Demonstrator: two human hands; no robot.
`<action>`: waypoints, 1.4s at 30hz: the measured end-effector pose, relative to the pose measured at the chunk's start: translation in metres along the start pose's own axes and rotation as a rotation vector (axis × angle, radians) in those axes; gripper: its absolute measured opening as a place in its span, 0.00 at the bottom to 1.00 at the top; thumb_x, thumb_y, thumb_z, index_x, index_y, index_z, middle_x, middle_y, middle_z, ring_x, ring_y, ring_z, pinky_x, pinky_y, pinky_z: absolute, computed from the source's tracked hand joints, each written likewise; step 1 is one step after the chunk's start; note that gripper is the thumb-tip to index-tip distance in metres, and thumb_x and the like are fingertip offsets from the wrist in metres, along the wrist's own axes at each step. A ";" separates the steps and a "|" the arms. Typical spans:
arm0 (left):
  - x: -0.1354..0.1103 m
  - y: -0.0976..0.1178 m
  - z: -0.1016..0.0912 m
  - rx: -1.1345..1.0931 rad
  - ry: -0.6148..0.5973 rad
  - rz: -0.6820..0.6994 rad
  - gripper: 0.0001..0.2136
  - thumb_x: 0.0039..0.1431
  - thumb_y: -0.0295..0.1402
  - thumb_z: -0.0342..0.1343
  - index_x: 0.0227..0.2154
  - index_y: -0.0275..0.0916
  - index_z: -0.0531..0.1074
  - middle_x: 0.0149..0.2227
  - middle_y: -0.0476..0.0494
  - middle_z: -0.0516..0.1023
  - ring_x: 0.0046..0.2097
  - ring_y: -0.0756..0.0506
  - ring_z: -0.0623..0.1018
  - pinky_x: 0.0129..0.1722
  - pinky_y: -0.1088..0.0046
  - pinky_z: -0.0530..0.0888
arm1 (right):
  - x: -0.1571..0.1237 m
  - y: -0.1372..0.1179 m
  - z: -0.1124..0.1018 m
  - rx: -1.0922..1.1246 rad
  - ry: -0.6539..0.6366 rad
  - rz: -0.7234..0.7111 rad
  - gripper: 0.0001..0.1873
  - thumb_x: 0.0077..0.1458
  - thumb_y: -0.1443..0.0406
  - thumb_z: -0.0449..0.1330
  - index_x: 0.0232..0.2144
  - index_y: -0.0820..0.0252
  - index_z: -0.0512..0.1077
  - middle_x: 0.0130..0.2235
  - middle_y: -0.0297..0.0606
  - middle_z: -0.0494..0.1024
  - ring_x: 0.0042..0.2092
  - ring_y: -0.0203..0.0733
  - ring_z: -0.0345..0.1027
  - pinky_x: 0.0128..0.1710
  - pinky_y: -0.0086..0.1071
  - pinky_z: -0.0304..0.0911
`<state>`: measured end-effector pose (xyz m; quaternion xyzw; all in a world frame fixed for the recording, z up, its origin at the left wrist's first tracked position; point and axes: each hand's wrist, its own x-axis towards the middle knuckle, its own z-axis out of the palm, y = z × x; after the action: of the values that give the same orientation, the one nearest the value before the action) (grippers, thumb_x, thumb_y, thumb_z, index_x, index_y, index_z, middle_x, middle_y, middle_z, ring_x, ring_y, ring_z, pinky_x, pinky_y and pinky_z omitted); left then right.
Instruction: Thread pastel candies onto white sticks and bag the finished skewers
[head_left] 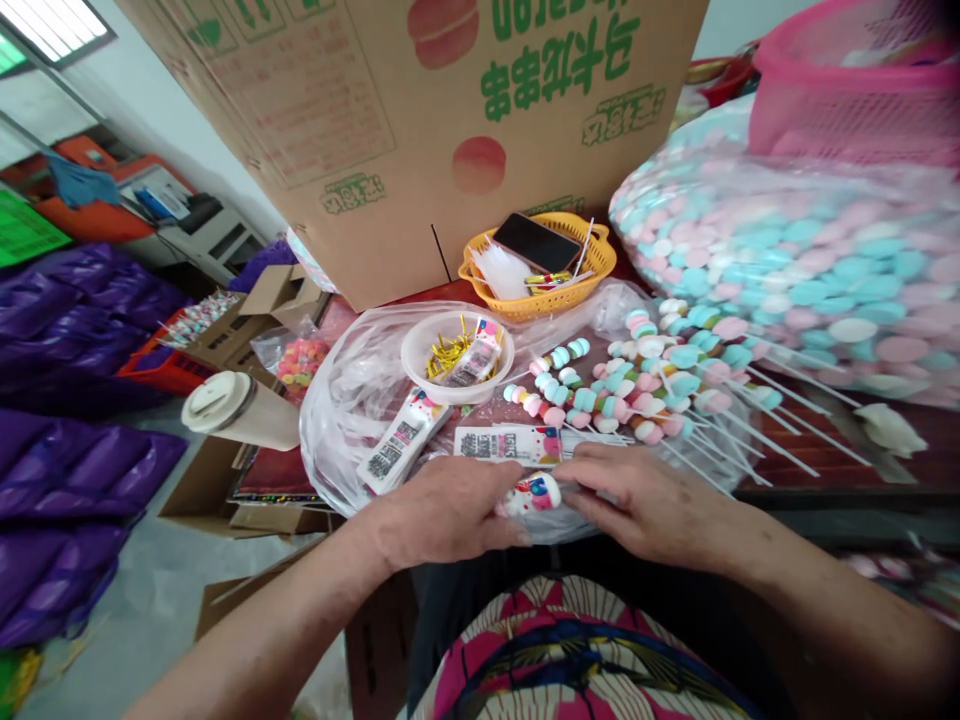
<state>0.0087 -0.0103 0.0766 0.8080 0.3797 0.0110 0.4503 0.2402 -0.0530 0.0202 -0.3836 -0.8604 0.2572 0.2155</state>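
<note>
Both my hands meet at the near edge of the table over a small printed wrapper packet [534, 492]. My left hand [442, 512] is closed, with its fingers pinching the packet's left end. My right hand [646, 500] grips the right end, fingers curled together. Just beyond lie more printed wrappers [510, 443] and another strip [401, 440] on clear plastic. Behind them is a heap of marshmallow skewers [645, 385] in pink, blue and white, sticks pointing right.
A white bowl [457, 355] holds gold twist ties. A yellow basket [538, 270] carries a phone. A big bag of marshmallows [795, 250] fills the right, under a pink basket [855, 80]. A cardboard box [420, 110] stands behind. A lidded cup [236, 405] and purple bags [67, 460] lie left.
</note>
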 end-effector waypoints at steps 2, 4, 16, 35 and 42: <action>0.004 -0.002 0.003 0.157 -0.045 0.015 0.07 0.53 0.32 0.57 0.35 0.39 0.73 0.32 0.45 0.77 0.33 0.46 0.74 0.34 0.75 0.66 | 0.003 -0.004 -0.003 0.009 -0.020 -0.003 0.09 0.59 0.64 0.55 0.40 0.60 0.70 0.38 0.40 0.74 0.39 0.40 0.67 0.38 0.32 0.61; 0.009 -0.005 0.004 0.180 -0.108 0.066 0.07 0.55 0.30 0.54 0.37 0.39 0.73 0.33 0.45 0.77 0.34 0.47 0.74 0.34 0.76 0.66 | 0.006 -0.005 -0.003 -0.043 -0.014 -0.005 0.09 0.59 0.63 0.54 0.39 0.61 0.71 0.36 0.40 0.74 0.37 0.40 0.67 0.36 0.32 0.60; 0.017 -0.008 -0.006 -0.150 -0.190 0.139 0.10 0.55 0.30 0.53 0.40 0.38 0.72 0.35 0.48 0.75 0.36 0.47 0.71 0.36 0.76 0.68 | 0.015 -0.012 0.008 -0.483 0.241 -0.063 0.12 0.60 0.66 0.49 0.33 0.59 0.73 0.25 0.36 0.70 0.26 0.37 0.60 0.26 0.32 0.51; 0.022 -0.003 0.006 0.216 0.023 0.208 0.06 0.56 0.32 0.55 0.36 0.40 0.72 0.33 0.46 0.77 0.33 0.47 0.74 0.31 0.74 0.65 | 0.014 -0.010 -0.005 -0.052 0.169 0.036 0.13 0.61 0.67 0.50 0.28 0.60 0.71 0.28 0.36 0.73 0.30 0.36 0.65 0.30 0.29 0.57; 0.031 -0.003 0.023 0.280 0.083 0.148 0.07 0.55 0.37 0.56 0.30 0.39 0.71 0.27 0.46 0.75 0.30 0.46 0.73 0.26 0.74 0.61 | 0.018 -0.015 0.011 -0.137 0.202 0.101 0.11 0.58 0.69 0.50 0.24 0.59 0.67 0.26 0.34 0.72 0.29 0.35 0.63 0.29 0.29 0.53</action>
<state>0.0372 -0.0066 0.0503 0.8876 0.3352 0.0245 0.3150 0.2142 -0.0508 0.0243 -0.4644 -0.8294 0.1683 0.2611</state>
